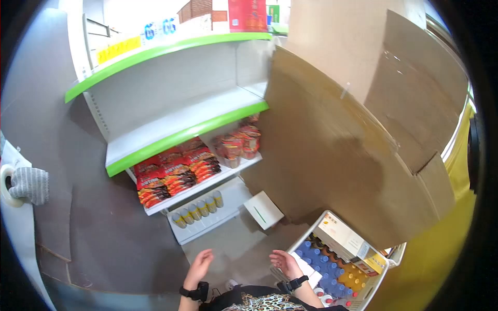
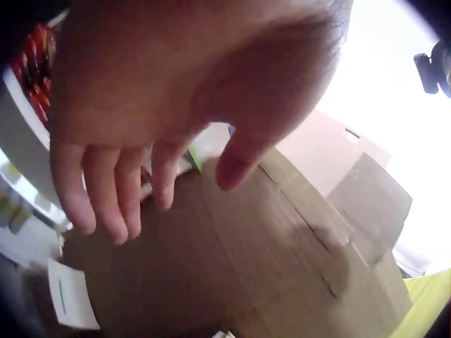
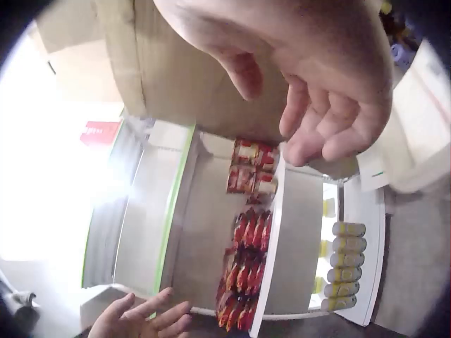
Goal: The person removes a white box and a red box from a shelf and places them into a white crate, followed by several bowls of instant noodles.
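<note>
Both hands are held up in front of the body, apart from each other and holding nothing. In the head view the left hand (image 1: 201,266) is below the bottom shelf (image 1: 207,220) with its row of cans (image 1: 198,210). The right hand (image 1: 287,263) is beside the white crate (image 1: 373,290) of bottles. Relaxed, slightly bent fingers show on the left hand (image 2: 176,91) in the left wrist view. Loosely bent fingers also show on the right hand (image 3: 317,77) in the right wrist view, where the left hand (image 3: 144,318) appears at the bottom.
Red snack packets (image 1: 176,171) lie on the shelf above the cans, with more red packs (image 1: 238,145) at its right end. A white box (image 1: 263,210) with a green line stands beside the bottom shelf. Large cardboard (image 1: 321,140) rises at the right. The crate holds cartons (image 1: 342,236) and bottles (image 1: 324,264).
</note>
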### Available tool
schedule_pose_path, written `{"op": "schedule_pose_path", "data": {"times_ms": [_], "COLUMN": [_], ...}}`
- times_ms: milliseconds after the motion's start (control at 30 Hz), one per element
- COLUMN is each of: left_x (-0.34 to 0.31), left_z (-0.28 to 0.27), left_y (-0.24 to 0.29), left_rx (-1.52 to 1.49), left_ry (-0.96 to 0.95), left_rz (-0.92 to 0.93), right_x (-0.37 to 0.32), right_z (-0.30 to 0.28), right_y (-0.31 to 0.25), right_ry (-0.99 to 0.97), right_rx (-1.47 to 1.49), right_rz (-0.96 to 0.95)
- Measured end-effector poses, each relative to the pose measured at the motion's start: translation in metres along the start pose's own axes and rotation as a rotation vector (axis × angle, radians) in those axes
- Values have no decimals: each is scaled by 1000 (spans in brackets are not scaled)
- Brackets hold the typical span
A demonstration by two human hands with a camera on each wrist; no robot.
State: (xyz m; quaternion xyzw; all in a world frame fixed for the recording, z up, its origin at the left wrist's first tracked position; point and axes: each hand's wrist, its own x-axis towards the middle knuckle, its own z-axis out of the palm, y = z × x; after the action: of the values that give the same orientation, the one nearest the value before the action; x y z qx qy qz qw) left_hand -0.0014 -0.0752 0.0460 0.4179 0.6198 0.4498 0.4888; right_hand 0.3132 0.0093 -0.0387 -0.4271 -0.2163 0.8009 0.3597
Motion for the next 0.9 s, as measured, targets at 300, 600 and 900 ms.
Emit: {"op": "schedule_pose_path", "data": {"times_ms": [300, 600, 900], "left_x": [-49, -74, -88], "left_z": [-117, -132, -141], "left_y": [6, -27, -16], "left_rx": [-187, -265, -293], "left_ry": [569, 552, 591], "left_rz": [-125, -151, -59], "right_x": [19, 48, 108], "right_z": [109, 132, 148], "right_y": [2, 10, 20], "right_ry": [-44, -48, -164], "right_rx": [-421, -499, -616], "right_rz": [32, 64, 82]}}
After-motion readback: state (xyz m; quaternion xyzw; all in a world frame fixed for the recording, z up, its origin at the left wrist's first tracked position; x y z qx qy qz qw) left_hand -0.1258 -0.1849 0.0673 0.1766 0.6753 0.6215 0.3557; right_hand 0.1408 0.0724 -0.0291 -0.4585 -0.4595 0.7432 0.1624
